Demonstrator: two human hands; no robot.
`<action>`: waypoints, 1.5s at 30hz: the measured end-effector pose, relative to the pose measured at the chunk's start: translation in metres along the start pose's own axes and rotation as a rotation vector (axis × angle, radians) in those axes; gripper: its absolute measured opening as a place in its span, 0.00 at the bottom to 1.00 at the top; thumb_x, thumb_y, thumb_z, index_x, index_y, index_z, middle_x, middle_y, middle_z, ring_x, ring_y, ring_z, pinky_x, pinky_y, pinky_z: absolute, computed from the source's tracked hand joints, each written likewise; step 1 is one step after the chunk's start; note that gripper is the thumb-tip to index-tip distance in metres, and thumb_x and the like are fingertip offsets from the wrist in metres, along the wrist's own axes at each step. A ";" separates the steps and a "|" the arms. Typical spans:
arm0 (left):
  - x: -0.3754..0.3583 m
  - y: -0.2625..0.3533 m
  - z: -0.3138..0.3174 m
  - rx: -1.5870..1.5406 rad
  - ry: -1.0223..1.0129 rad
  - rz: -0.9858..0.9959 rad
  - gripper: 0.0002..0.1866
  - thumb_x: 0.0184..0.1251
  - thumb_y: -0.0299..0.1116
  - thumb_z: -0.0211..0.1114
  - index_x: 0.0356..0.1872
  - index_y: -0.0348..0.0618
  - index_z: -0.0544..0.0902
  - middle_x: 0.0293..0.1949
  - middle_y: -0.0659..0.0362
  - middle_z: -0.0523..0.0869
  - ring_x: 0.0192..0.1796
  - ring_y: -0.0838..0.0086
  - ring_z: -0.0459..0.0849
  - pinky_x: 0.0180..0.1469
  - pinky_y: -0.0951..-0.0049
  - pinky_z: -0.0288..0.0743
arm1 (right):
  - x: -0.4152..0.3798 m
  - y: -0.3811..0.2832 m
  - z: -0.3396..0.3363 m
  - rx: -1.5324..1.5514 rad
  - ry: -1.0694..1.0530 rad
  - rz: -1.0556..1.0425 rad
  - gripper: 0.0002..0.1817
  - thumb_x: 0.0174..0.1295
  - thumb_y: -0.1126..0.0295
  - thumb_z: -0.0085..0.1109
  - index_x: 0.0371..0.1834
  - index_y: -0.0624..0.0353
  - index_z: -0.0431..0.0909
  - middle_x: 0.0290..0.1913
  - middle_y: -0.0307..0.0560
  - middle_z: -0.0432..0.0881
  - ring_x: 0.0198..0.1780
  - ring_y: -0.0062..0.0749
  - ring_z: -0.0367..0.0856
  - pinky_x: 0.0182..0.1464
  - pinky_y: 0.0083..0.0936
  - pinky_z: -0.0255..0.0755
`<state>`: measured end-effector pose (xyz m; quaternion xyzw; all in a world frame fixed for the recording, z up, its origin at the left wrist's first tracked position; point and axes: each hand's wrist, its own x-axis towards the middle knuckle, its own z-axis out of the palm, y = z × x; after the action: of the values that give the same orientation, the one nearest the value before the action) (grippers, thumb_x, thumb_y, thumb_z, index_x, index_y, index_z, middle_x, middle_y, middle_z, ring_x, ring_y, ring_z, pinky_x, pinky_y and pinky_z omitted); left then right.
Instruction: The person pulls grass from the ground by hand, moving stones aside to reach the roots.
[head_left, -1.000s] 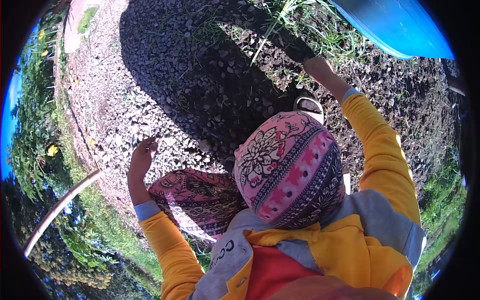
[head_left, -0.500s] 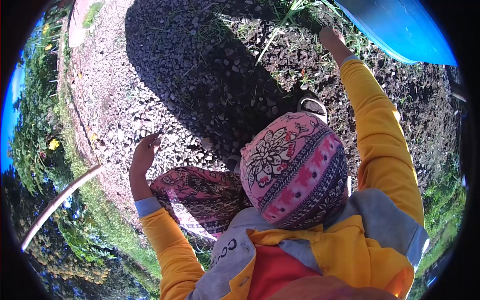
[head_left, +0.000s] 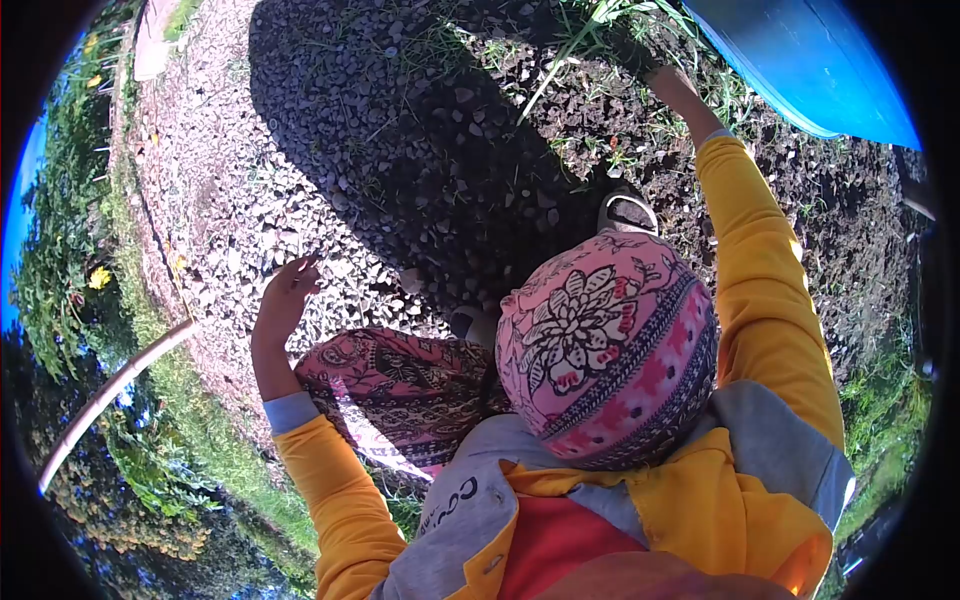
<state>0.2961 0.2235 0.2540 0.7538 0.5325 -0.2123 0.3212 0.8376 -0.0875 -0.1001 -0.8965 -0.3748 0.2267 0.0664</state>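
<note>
My right hand (head_left: 674,86) reaches out to the ground at the upper right, low among green grass (head_left: 590,35) beside a blue plastic-looking surface (head_left: 815,65). Its fingers curl down into shadow, and what they hold is hidden. Over the sunlit gravel (head_left: 225,215) at the left hangs my left hand (head_left: 285,297), its fingers loosely bent and thumb apart, with nothing visible in them. Below that hand is one knee in pink and black patterned cloth (head_left: 390,385). The other knee (head_left: 605,350), in the same cloth, rises in the middle.
A sandal (head_left: 630,213) shows beyond the middle knee, on dark stony soil (head_left: 690,190). My shadow (head_left: 370,110) covers much of the gravel. At the left a pale pole (head_left: 110,400) slants by a grassy strip and leafy plants (head_left: 70,220) with yellow flowers.
The view has shifted slightly. My left hand has straightened its fingers a little. My right hand stays at the grass, its fingers now deeper in shadow.
</note>
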 end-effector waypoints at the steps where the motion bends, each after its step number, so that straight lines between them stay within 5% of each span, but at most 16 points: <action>1: 0.000 -0.002 0.000 0.014 -0.003 -0.010 0.25 0.63 0.43 0.57 0.57 0.38 0.70 0.36 0.56 0.82 0.38 0.77 0.78 0.41 0.77 0.68 | 0.005 0.008 0.011 -0.011 0.040 -0.110 0.19 0.56 0.56 0.46 0.41 0.56 0.78 0.44 0.56 0.79 0.45 0.48 0.78 0.49 0.39 0.70; 5: 0.002 -0.008 0.001 -0.098 -0.004 -0.010 0.24 0.63 0.43 0.56 0.56 0.38 0.71 0.36 0.56 0.82 0.39 0.77 0.78 0.42 0.77 0.68 | -0.048 -0.042 -0.056 0.379 0.190 0.389 0.22 0.59 0.50 0.42 0.42 0.54 0.78 0.42 0.57 0.79 0.44 0.49 0.77 0.48 0.40 0.69; 7: 0.002 -0.003 0.001 -0.083 -0.006 0.018 0.22 0.63 0.43 0.56 0.54 0.40 0.73 0.36 0.56 0.82 0.38 0.77 0.78 0.42 0.77 0.68 | -0.055 -0.052 -0.069 0.245 0.190 0.427 0.23 0.61 0.49 0.39 0.43 0.53 0.77 0.41 0.54 0.80 0.45 0.48 0.77 0.48 0.40 0.69; 10: -0.005 0.014 0.000 -0.025 -0.020 0.040 0.21 0.63 0.43 0.56 0.53 0.42 0.74 0.38 0.55 0.81 0.39 0.76 0.79 0.42 0.76 0.69 | -0.055 -0.072 -0.069 -0.117 -0.004 0.297 0.28 0.59 0.42 0.40 0.42 0.54 0.78 0.41 0.50 0.81 0.47 0.44 0.77 0.50 0.39 0.69; 13: -0.003 0.010 -0.001 -0.019 -0.005 0.033 0.22 0.63 0.43 0.56 0.53 0.40 0.74 0.38 0.56 0.81 0.39 0.76 0.79 0.42 0.76 0.69 | -0.056 -0.075 -0.050 -0.247 0.015 0.073 0.23 0.58 0.47 0.48 0.38 0.56 0.79 0.41 0.53 0.81 0.45 0.44 0.78 0.48 0.38 0.71; 16: -0.005 0.003 0.000 -0.051 0.016 -0.009 0.23 0.64 0.42 0.56 0.54 0.35 0.72 0.38 0.57 0.81 0.39 0.77 0.78 0.42 0.77 0.69 | -0.036 -0.058 -0.015 -0.155 0.125 0.019 0.22 0.58 0.50 0.49 0.31 0.60 0.77 0.32 0.52 0.81 0.39 0.46 0.79 0.43 0.39 0.72; 19: -0.003 0.002 0.000 -0.116 0.006 -0.021 0.24 0.64 0.41 0.57 0.55 0.34 0.71 0.38 0.58 0.80 0.39 0.78 0.78 0.41 0.78 0.69 | -0.047 -0.073 -0.032 0.004 -0.125 0.133 0.19 0.58 0.52 0.49 0.33 0.58 0.77 0.32 0.52 0.80 0.37 0.46 0.80 0.41 0.38 0.73; 23: 0.003 -0.006 0.000 -0.132 -0.006 -0.019 0.24 0.64 0.41 0.57 0.55 0.33 0.70 0.37 0.58 0.80 0.39 0.79 0.78 0.41 0.78 0.69 | -0.082 -0.103 -0.020 -0.344 -0.045 -0.376 0.10 0.58 0.63 0.49 0.31 0.56 0.78 0.29 0.51 0.80 0.33 0.44 0.80 0.37 0.36 0.74; 25: 0.006 -0.004 0.001 -0.116 -0.023 -0.021 0.23 0.65 0.40 0.55 0.56 0.34 0.70 0.38 0.60 0.80 0.39 0.79 0.78 0.40 0.78 0.68 | -0.085 -0.112 -0.016 -0.210 0.060 -0.381 0.04 0.49 0.71 0.51 0.23 0.57 0.75 0.23 0.52 0.79 0.29 0.45 0.80 0.32 0.36 0.73; 28: 0.007 0.002 0.000 -0.091 -0.036 -0.034 0.22 0.66 0.37 0.53 0.58 0.37 0.69 0.40 0.62 0.80 0.39 0.80 0.78 0.40 0.78 0.68 | -0.063 -0.106 -0.029 -0.202 0.196 -0.242 0.05 0.53 0.70 0.50 0.29 0.55 0.76 0.28 0.50 0.80 0.31 0.40 0.80 0.33 0.34 0.74; 31: 0.007 0.003 0.000 -0.048 -0.008 -0.043 0.22 0.64 0.39 0.55 0.54 0.36 0.72 0.38 0.58 0.81 0.39 0.78 0.77 0.41 0.78 0.67 | -0.016 -0.068 -0.003 0.218 0.279 0.182 0.09 0.54 0.72 0.46 0.34 0.59 0.77 0.29 0.53 0.80 0.32 0.36 0.81 0.33 0.34 0.74; 33: 0.007 -0.001 -0.001 -0.019 0.007 -0.023 0.18 0.64 0.36 0.54 0.53 0.39 0.74 0.39 0.57 0.81 0.42 0.77 0.77 0.45 0.77 0.68 | -0.037 -0.088 -0.045 -0.415 0.151 -0.011 0.10 0.54 0.71 0.46 0.34 0.59 0.77 0.31 0.54 0.80 0.36 0.38 0.81 0.37 0.34 0.74; 37: 0.009 -0.004 0.000 -0.039 -0.007 0.003 0.15 0.65 0.33 0.51 0.51 0.42 0.75 0.39 0.56 0.80 0.44 0.75 0.76 0.48 0.76 0.68 | 0.004 -0.041 -0.006 -0.122 0.073 0.127 0.08 0.52 0.71 0.50 0.28 0.58 0.80 0.35 0.50 0.81 0.42 0.41 0.79 0.42 0.36 0.73; 41: 0.009 0.001 -0.001 -0.037 -0.023 0.008 0.15 0.65 0.32 0.50 0.51 0.42 0.75 0.40 0.56 0.80 0.44 0.74 0.76 0.48 0.75 0.68 | -0.011 -0.038 -0.011 -0.494 0.060 -0.219 0.07 0.52 0.72 0.50 0.27 0.60 0.79 0.31 0.52 0.80 0.37 0.42 0.80 0.39 0.34 0.74; 42: 0.009 0.003 -0.002 -0.014 -0.024 -0.005 0.15 0.66 0.33 0.50 0.51 0.42 0.75 0.40 0.55 0.80 0.44 0.74 0.76 0.48 0.75 0.68 | -0.031 -0.065 -0.033 -0.044 0.150 0.051 0.06 0.51 0.73 0.51 0.28 0.60 0.78 0.28 0.51 0.80 0.36 0.42 0.81 0.37 0.35 0.75; 45: 0.011 0.000 -0.001 -0.005 -0.022 0.009 0.16 0.66 0.36 0.52 0.52 0.41 0.75 0.40 0.55 0.80 0.44 0.73 0.77 0.49 0.74 0.68 | -0.057 -0.093 -0.025 -0.236 0.144 -0.333 0.06 0.51 0.73 0.52 0.30 0.58 0.77 0.28 0.49 0.80 0.35 0.41 0.81 0.35 0.35 0.75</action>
<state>0.2996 0.2317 0.2468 0.7530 0.5261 -0.2179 0.3297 0.7544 -0.0598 -0.0304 -0.8378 -0.5357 0.1023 0.0241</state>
